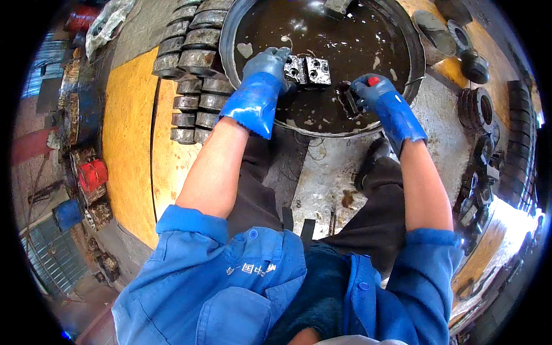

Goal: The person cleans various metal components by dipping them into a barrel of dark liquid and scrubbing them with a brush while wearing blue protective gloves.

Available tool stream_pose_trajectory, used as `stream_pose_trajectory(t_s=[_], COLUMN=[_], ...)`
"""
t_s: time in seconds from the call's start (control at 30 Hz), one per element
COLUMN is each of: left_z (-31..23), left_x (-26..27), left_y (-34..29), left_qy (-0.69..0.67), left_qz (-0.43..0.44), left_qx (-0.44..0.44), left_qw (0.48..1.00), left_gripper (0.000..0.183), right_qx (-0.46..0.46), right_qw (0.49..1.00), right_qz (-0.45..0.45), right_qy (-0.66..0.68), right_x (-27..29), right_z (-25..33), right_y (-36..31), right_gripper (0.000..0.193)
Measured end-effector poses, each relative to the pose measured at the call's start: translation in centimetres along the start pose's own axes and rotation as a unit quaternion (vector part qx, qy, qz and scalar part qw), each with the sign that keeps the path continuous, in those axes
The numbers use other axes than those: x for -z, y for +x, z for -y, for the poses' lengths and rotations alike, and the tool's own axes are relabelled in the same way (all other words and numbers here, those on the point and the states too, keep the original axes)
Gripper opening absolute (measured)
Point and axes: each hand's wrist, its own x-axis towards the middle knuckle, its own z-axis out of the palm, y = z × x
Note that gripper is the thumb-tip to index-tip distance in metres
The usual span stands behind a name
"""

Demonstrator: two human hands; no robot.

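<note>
My left hand (267, 66), in a long blue rubber glove, is closed at the left end of a shiny metal block (317, 71) with round holes in its face. The block is held over dark liquid in a big round tub (227, 43). My right hand (372, 93), gloved the same way, is closed around a tool whose red handle end (374, 81) sticks out above the fist. A dark, wet part, perhaps the tool's brush head (348, 102), shows beside that fist at the liquid's surface; its exact kind is unclear. The hands are apart.
Another metal block (337, 7) sits at the tub's far side. Stacked thick metal rings (201, 57) stand close on the left, over yellow boards (129, 144). To the right are dark rings (476, 108), a round container (432, 34) and several small metal parts (480, 195).
</note>
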Motion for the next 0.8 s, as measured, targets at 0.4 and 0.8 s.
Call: stream_pose_trajectory(t_s=[0.4, 0.8], left_z=[0.6, 1.3], left_x=[-0.9, -1.6], left_y=[0.1, 0.5], left_qy=[-0.045, -0.063], left_qz=[-0.031, -0.026], left_qx=[-0.022, -0.02], left_qw=[0.998, 0.997], left_gripper=[0.088, 0.094], right_qx=[0.093, 0.106], right_qw=[0.965, 0.958], right_qz=[0.032, 0.041], right_qy=[0.242, 0.264], right_x=[-0.4, -1.1], right_z=[8.7, 8.7], right_y=[-2.5, -1.2], right_gripper=[0.021, 0.022])
